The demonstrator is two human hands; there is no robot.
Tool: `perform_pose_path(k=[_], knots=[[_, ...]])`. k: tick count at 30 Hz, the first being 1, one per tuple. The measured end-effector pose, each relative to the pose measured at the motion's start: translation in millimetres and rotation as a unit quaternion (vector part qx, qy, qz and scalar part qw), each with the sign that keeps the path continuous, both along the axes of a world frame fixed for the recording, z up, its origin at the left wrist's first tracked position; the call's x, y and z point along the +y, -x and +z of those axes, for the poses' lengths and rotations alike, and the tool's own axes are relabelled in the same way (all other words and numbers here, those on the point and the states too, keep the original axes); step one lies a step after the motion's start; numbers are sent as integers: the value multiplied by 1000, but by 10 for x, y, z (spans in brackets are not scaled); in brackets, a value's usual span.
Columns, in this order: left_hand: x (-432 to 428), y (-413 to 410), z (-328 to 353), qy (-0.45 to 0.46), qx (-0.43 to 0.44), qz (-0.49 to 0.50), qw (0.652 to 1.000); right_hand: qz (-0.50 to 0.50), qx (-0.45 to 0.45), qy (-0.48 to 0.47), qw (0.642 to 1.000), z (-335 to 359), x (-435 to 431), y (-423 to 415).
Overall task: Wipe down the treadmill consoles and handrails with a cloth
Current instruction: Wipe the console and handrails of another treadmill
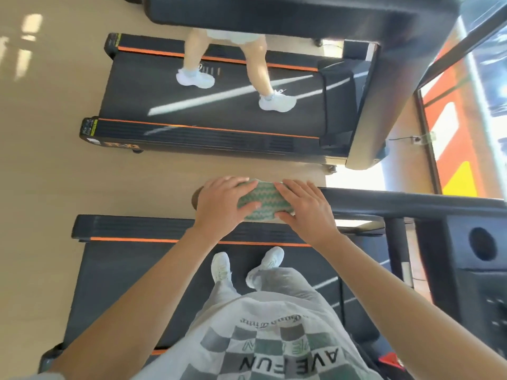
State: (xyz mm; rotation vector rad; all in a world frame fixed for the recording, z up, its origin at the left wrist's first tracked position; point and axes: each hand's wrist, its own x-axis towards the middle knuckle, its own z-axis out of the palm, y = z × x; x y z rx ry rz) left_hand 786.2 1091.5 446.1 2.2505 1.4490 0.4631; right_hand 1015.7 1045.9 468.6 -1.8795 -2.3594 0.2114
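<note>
A green and white zigzag cloth (262,201) is wrapped over the end of the black handrail (397,202) of the treadmill I stand on. My left hand (219,207) grips the cloth's left end, fingers curled over it near the rail's tip. My right hand (307,209) holds the cloth's right end, fingers curved over the rail. The console (474,270), with a round speaker and buttons, is at the right edge.
My white shoes (247,266) stand on the black belt (137,283) with orange trim. Another person walks on the neighbouring treadmill (219,111) across a strip of beige floor (41,174). A window with bright light lies at the right.
</note>
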Motion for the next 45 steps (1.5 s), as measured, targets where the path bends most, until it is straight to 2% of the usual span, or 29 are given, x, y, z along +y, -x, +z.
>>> perform_pose_path(k=[3,9,13,16,18,22,26,29,32,36,40,43,45], knots=[[51,-310,93,15,29,-48,998,-10,7,0,1000,25,-66,-330],[34,-927,203,27,26,-83,996,-46,23,-34,998,57,-314,-851],[42,-1375,203,42,23,-131,990,-156,80,-108,978,16,-623,-1064],[32,-1706,178,31,20,-167,985,-260,139,-112,949,54,-803,-1117],[16,-1908,172,16,12,-185,982,-344,211,-80,911,131,-865,-1133],[-22,-2298,198,-17,5,-221,975,-528,359,39,769,174,-916,-1228],[-30,-2644,225,-47,5,-271,961,-580,509,89,629,99,-912,-1288],[22,-2818,263,-67,-6,-332,941,-595,577,28,558,108,-883,-1243],[140,-2903,268,-57,-13,-385,921,-617,599,-11,510,110,-901,-1169],[251,-2959,285,-23,-5,-387,922,-603,626,16,493,45,-982,-1100],[273,-3014,323,6,-14,-394,919,-551,722,-16,418,29,-838,-1126],[316,-2952,288,17,-20,-405,914,-556,732,-60,388,-73,-708,-1059],[342,-2853,255,14,-25,-403,915,-569,737,-80,355,-145,-663,-969]])
